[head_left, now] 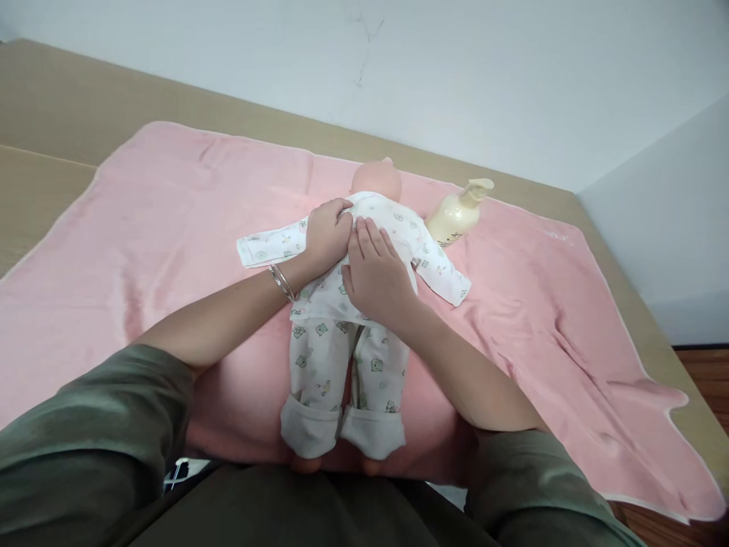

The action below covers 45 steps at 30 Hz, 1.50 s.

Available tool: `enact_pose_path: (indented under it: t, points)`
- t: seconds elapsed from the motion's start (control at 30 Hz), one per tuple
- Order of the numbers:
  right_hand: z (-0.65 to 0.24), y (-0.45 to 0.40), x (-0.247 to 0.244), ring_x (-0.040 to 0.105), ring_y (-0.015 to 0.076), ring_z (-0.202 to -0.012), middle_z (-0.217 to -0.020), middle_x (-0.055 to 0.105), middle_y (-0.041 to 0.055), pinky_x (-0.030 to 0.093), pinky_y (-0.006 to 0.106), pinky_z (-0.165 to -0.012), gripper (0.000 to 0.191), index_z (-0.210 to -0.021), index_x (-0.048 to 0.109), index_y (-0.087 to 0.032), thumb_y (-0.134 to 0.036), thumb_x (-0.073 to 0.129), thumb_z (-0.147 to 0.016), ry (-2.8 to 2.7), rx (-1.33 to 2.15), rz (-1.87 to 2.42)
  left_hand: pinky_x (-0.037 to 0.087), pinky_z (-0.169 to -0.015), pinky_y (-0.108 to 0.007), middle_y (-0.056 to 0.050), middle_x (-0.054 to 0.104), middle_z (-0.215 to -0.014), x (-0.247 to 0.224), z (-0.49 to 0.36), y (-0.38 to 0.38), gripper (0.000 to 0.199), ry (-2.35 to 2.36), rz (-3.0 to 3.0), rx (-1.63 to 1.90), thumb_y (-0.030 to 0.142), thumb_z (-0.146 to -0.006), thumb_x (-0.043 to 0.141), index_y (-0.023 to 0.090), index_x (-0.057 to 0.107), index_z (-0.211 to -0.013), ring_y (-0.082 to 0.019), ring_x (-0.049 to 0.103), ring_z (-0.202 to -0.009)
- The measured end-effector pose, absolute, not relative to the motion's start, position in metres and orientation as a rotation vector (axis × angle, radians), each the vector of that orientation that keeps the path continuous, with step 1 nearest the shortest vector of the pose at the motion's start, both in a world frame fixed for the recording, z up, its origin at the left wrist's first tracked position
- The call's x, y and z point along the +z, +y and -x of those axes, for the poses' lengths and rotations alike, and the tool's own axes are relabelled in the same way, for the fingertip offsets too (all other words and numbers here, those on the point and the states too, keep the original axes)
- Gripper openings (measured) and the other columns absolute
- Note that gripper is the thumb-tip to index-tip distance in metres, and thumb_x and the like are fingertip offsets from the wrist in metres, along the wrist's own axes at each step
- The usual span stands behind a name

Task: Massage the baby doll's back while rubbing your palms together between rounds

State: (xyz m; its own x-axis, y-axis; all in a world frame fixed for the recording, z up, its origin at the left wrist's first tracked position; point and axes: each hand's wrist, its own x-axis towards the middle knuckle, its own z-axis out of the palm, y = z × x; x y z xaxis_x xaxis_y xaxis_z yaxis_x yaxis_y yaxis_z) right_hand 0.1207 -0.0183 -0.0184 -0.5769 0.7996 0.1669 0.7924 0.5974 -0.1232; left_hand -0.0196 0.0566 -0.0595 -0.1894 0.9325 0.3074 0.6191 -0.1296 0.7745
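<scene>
A baby doll point(376, 179) lies stretched out with its head away from me and its feet towards me. It wears a white printed shirt point(324, 296) and matching trousers point(322, 365) with turned-up cuffs. My left hand point(329, 234) is on the upper part of the shirt, its fingers bent in and closed on the cloth; the fingertips are partly hidden. Beside it, my right hand point(379, 270) rests flat on the shirt with its fingers stretched out. The doll's sleeves spread to both sides, and its face cannot be made out.
Under the doll a pink blanket point(187, 205) covers much of the wooden table point(51, 83). A cream pump bottle point(456, 216) stands by the doll's right-hand sleeve in view. A white wall point(256, 53) rises behind the table, and another wall meets it at the right.
</scene>
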Motion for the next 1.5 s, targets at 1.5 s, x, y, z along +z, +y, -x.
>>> enact_pose_path:
  t: [1.5]
  points:
    - [-0.157,0.06,-0.02,0.023,0.0359,-0.169,-0.178,0.028,0.0209,0.021,0.059,-0.139,0.071,-0.167,0.033,-0.003,-0.043,0.037,-0.108,-2.332,0.397,1.605,0.024,-0.136,-0.061,-0.025,0.051,-0.162,-0.063,0.008,0.041,0.053,1.713,-2.121,1.081,0.04,-0.104,0.042,0.011,0.054,-0.147,-0.04,0.038,-0.159]
